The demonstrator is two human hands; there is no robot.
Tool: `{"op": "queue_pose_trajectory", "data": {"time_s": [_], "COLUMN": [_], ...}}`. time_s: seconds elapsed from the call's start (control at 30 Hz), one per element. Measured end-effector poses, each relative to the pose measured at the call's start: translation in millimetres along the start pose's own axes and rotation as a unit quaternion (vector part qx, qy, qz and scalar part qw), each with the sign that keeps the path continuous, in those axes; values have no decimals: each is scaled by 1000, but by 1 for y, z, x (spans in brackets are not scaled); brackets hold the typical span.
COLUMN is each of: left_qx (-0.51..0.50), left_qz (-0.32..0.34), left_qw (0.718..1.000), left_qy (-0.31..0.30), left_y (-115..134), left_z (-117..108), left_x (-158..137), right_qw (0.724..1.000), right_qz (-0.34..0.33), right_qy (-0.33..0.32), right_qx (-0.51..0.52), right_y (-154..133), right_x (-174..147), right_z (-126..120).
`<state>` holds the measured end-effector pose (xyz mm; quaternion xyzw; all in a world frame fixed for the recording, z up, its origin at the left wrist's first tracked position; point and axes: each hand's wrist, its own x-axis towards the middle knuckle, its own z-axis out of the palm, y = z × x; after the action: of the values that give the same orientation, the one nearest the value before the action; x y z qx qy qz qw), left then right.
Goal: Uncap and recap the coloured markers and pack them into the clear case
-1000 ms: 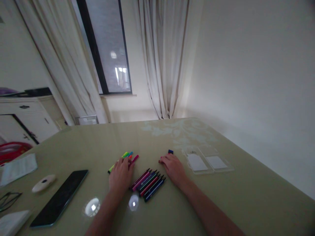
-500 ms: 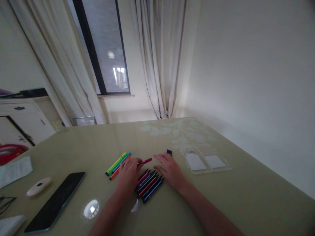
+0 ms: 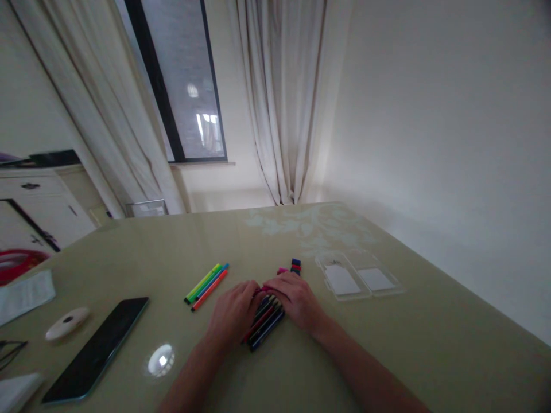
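Note:
My left hand (image 3: 236, 310) is closed on a magenta felt-tip marker (image 3: 262, 289). The fingers of my right hand (image 3: 300, 299) pinch the other end of that marker, where its cap sits, so both hands meet there. Below them several dark-barrelled markers (image 3: 267, 331) lie side by side without caps, tips pointing away, partly hidden by my hands. Just beyond my right hand is a cluster of loose caps (image 3: 295, 266) in blue, red and pink. Left of my hands rests a group of bright capped markers (image 3: 206, 287) in yellow, green, blue and orange.
A clear plastic case (image 3: 360, 278) lies opened out at the right with white cards in it. Toward the left are a black tablet-like device (image 3: 98, 350), a pale oval object (image 3: 68, 323), a paper sheet (image 3: 26, 296) and a cable (image 3: 11, 353).
My right hand has closed from an open reach onto the marker's end. The left hand has brought the magenta marker slightly right, and more caps show beyond the right hand.

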<state>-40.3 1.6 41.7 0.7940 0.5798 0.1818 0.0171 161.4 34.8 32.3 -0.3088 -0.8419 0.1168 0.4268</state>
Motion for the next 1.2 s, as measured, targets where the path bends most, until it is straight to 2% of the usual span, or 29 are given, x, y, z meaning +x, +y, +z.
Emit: {"op": "queue_pose_trajectory", "data": {"time_s": [0.13, 0.23, 0.4, 0.53, 0.63, 0.8, 0.93, 1.2], "left_qx": [12, -14, -23, -38, -26, 32, 83, 81], "left_qz": [-100, -131, -135, -120, -113, -189, -225, -250], "left_qw": [995, 991, 991, 992, 993, 979, 969, 963], "left_qy": [12, 34, -5, -33, 0, 65, 63, 65], "left_y": [-14, -29, -30, -17, -19, -45, -57, -56], "left_z": [-4, 0, 5, 1, 0, 0, 0, 1], "left_x": [3, 3, 1, 2, 3, 3, 0, -2], "right_qw": [995, 986, 977, 978, 980, 975, 972, 970], "right_qz": [62, 111, 174, 174, 168, 175, 169, 162], "right_qy": [84, 116, 69, 31, 10, -47, -73, -76], "right_qx": [1, -37, -102, -109, -110, -126, -144, -167], "right_y": [15, 29, 43, 46, 46, 47, 47, 44], "right_x": [2, 1, -3, -4, -4, -5, -6, -4], "right_z": [-11, -15, -7, -2, -2, -1, 1, -2]}}
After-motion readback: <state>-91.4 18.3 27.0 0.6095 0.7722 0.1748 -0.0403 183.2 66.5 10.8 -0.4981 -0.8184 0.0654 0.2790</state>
